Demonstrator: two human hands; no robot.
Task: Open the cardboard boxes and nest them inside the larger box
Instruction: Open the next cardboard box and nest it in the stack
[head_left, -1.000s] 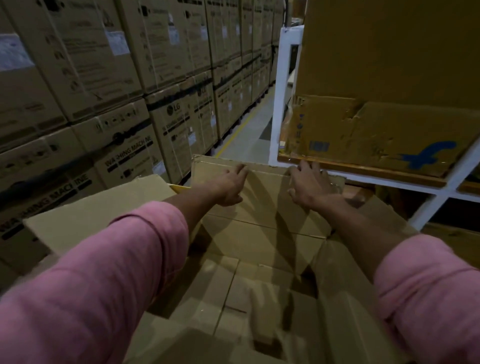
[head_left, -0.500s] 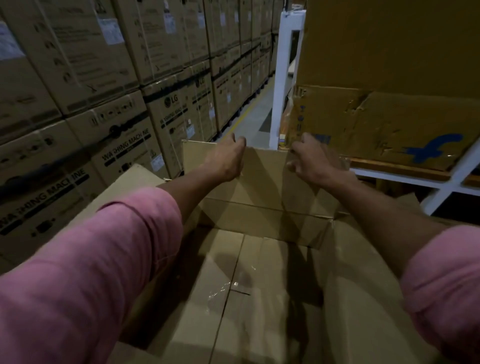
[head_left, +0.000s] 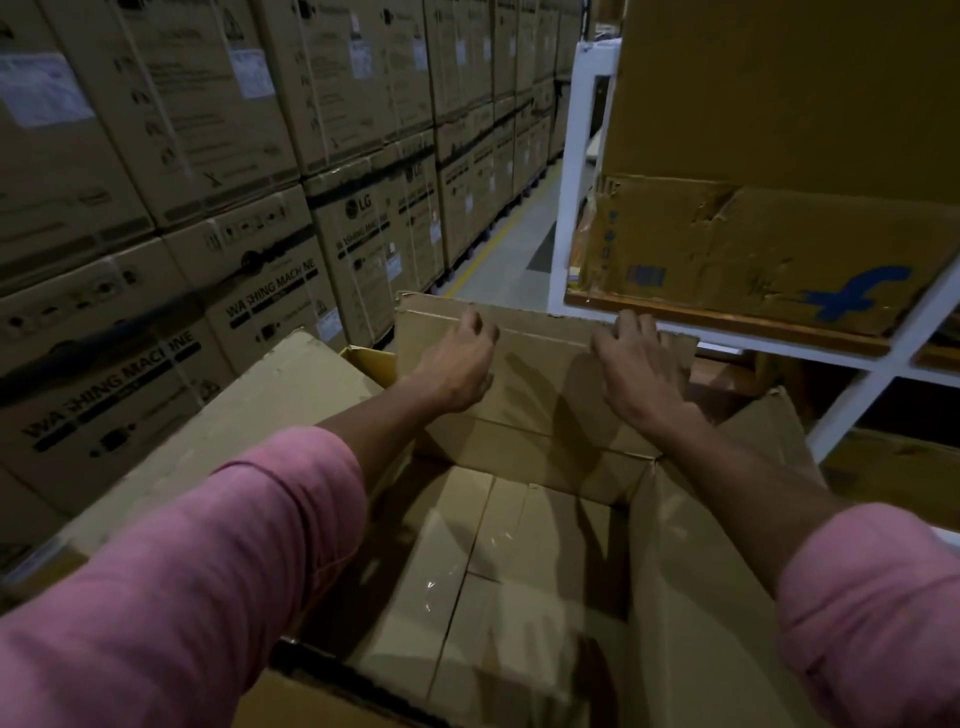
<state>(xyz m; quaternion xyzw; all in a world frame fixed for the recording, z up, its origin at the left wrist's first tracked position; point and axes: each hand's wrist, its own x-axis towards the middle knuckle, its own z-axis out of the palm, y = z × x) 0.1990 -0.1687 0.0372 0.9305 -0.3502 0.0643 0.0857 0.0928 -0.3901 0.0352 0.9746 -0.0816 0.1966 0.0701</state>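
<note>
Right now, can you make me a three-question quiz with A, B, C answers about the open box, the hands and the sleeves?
1. Where are both hands?
A. On the far flap of the open box
B. On the white rack
C. On the floor

2. What colour are the sleeves?
A. Green
B. Pink
C. Black

3. What state is the box in front of the person in?
A. Taped shut
C. Crushed flat
B. Open at the top

Answers:
1 A: the left hand and right hand both rest on the far flap of the open box, near its top edge.
2 B: both sleeves are pink.
3 B: its flaps stand out and the taped bottom seam shows inside.
</note>
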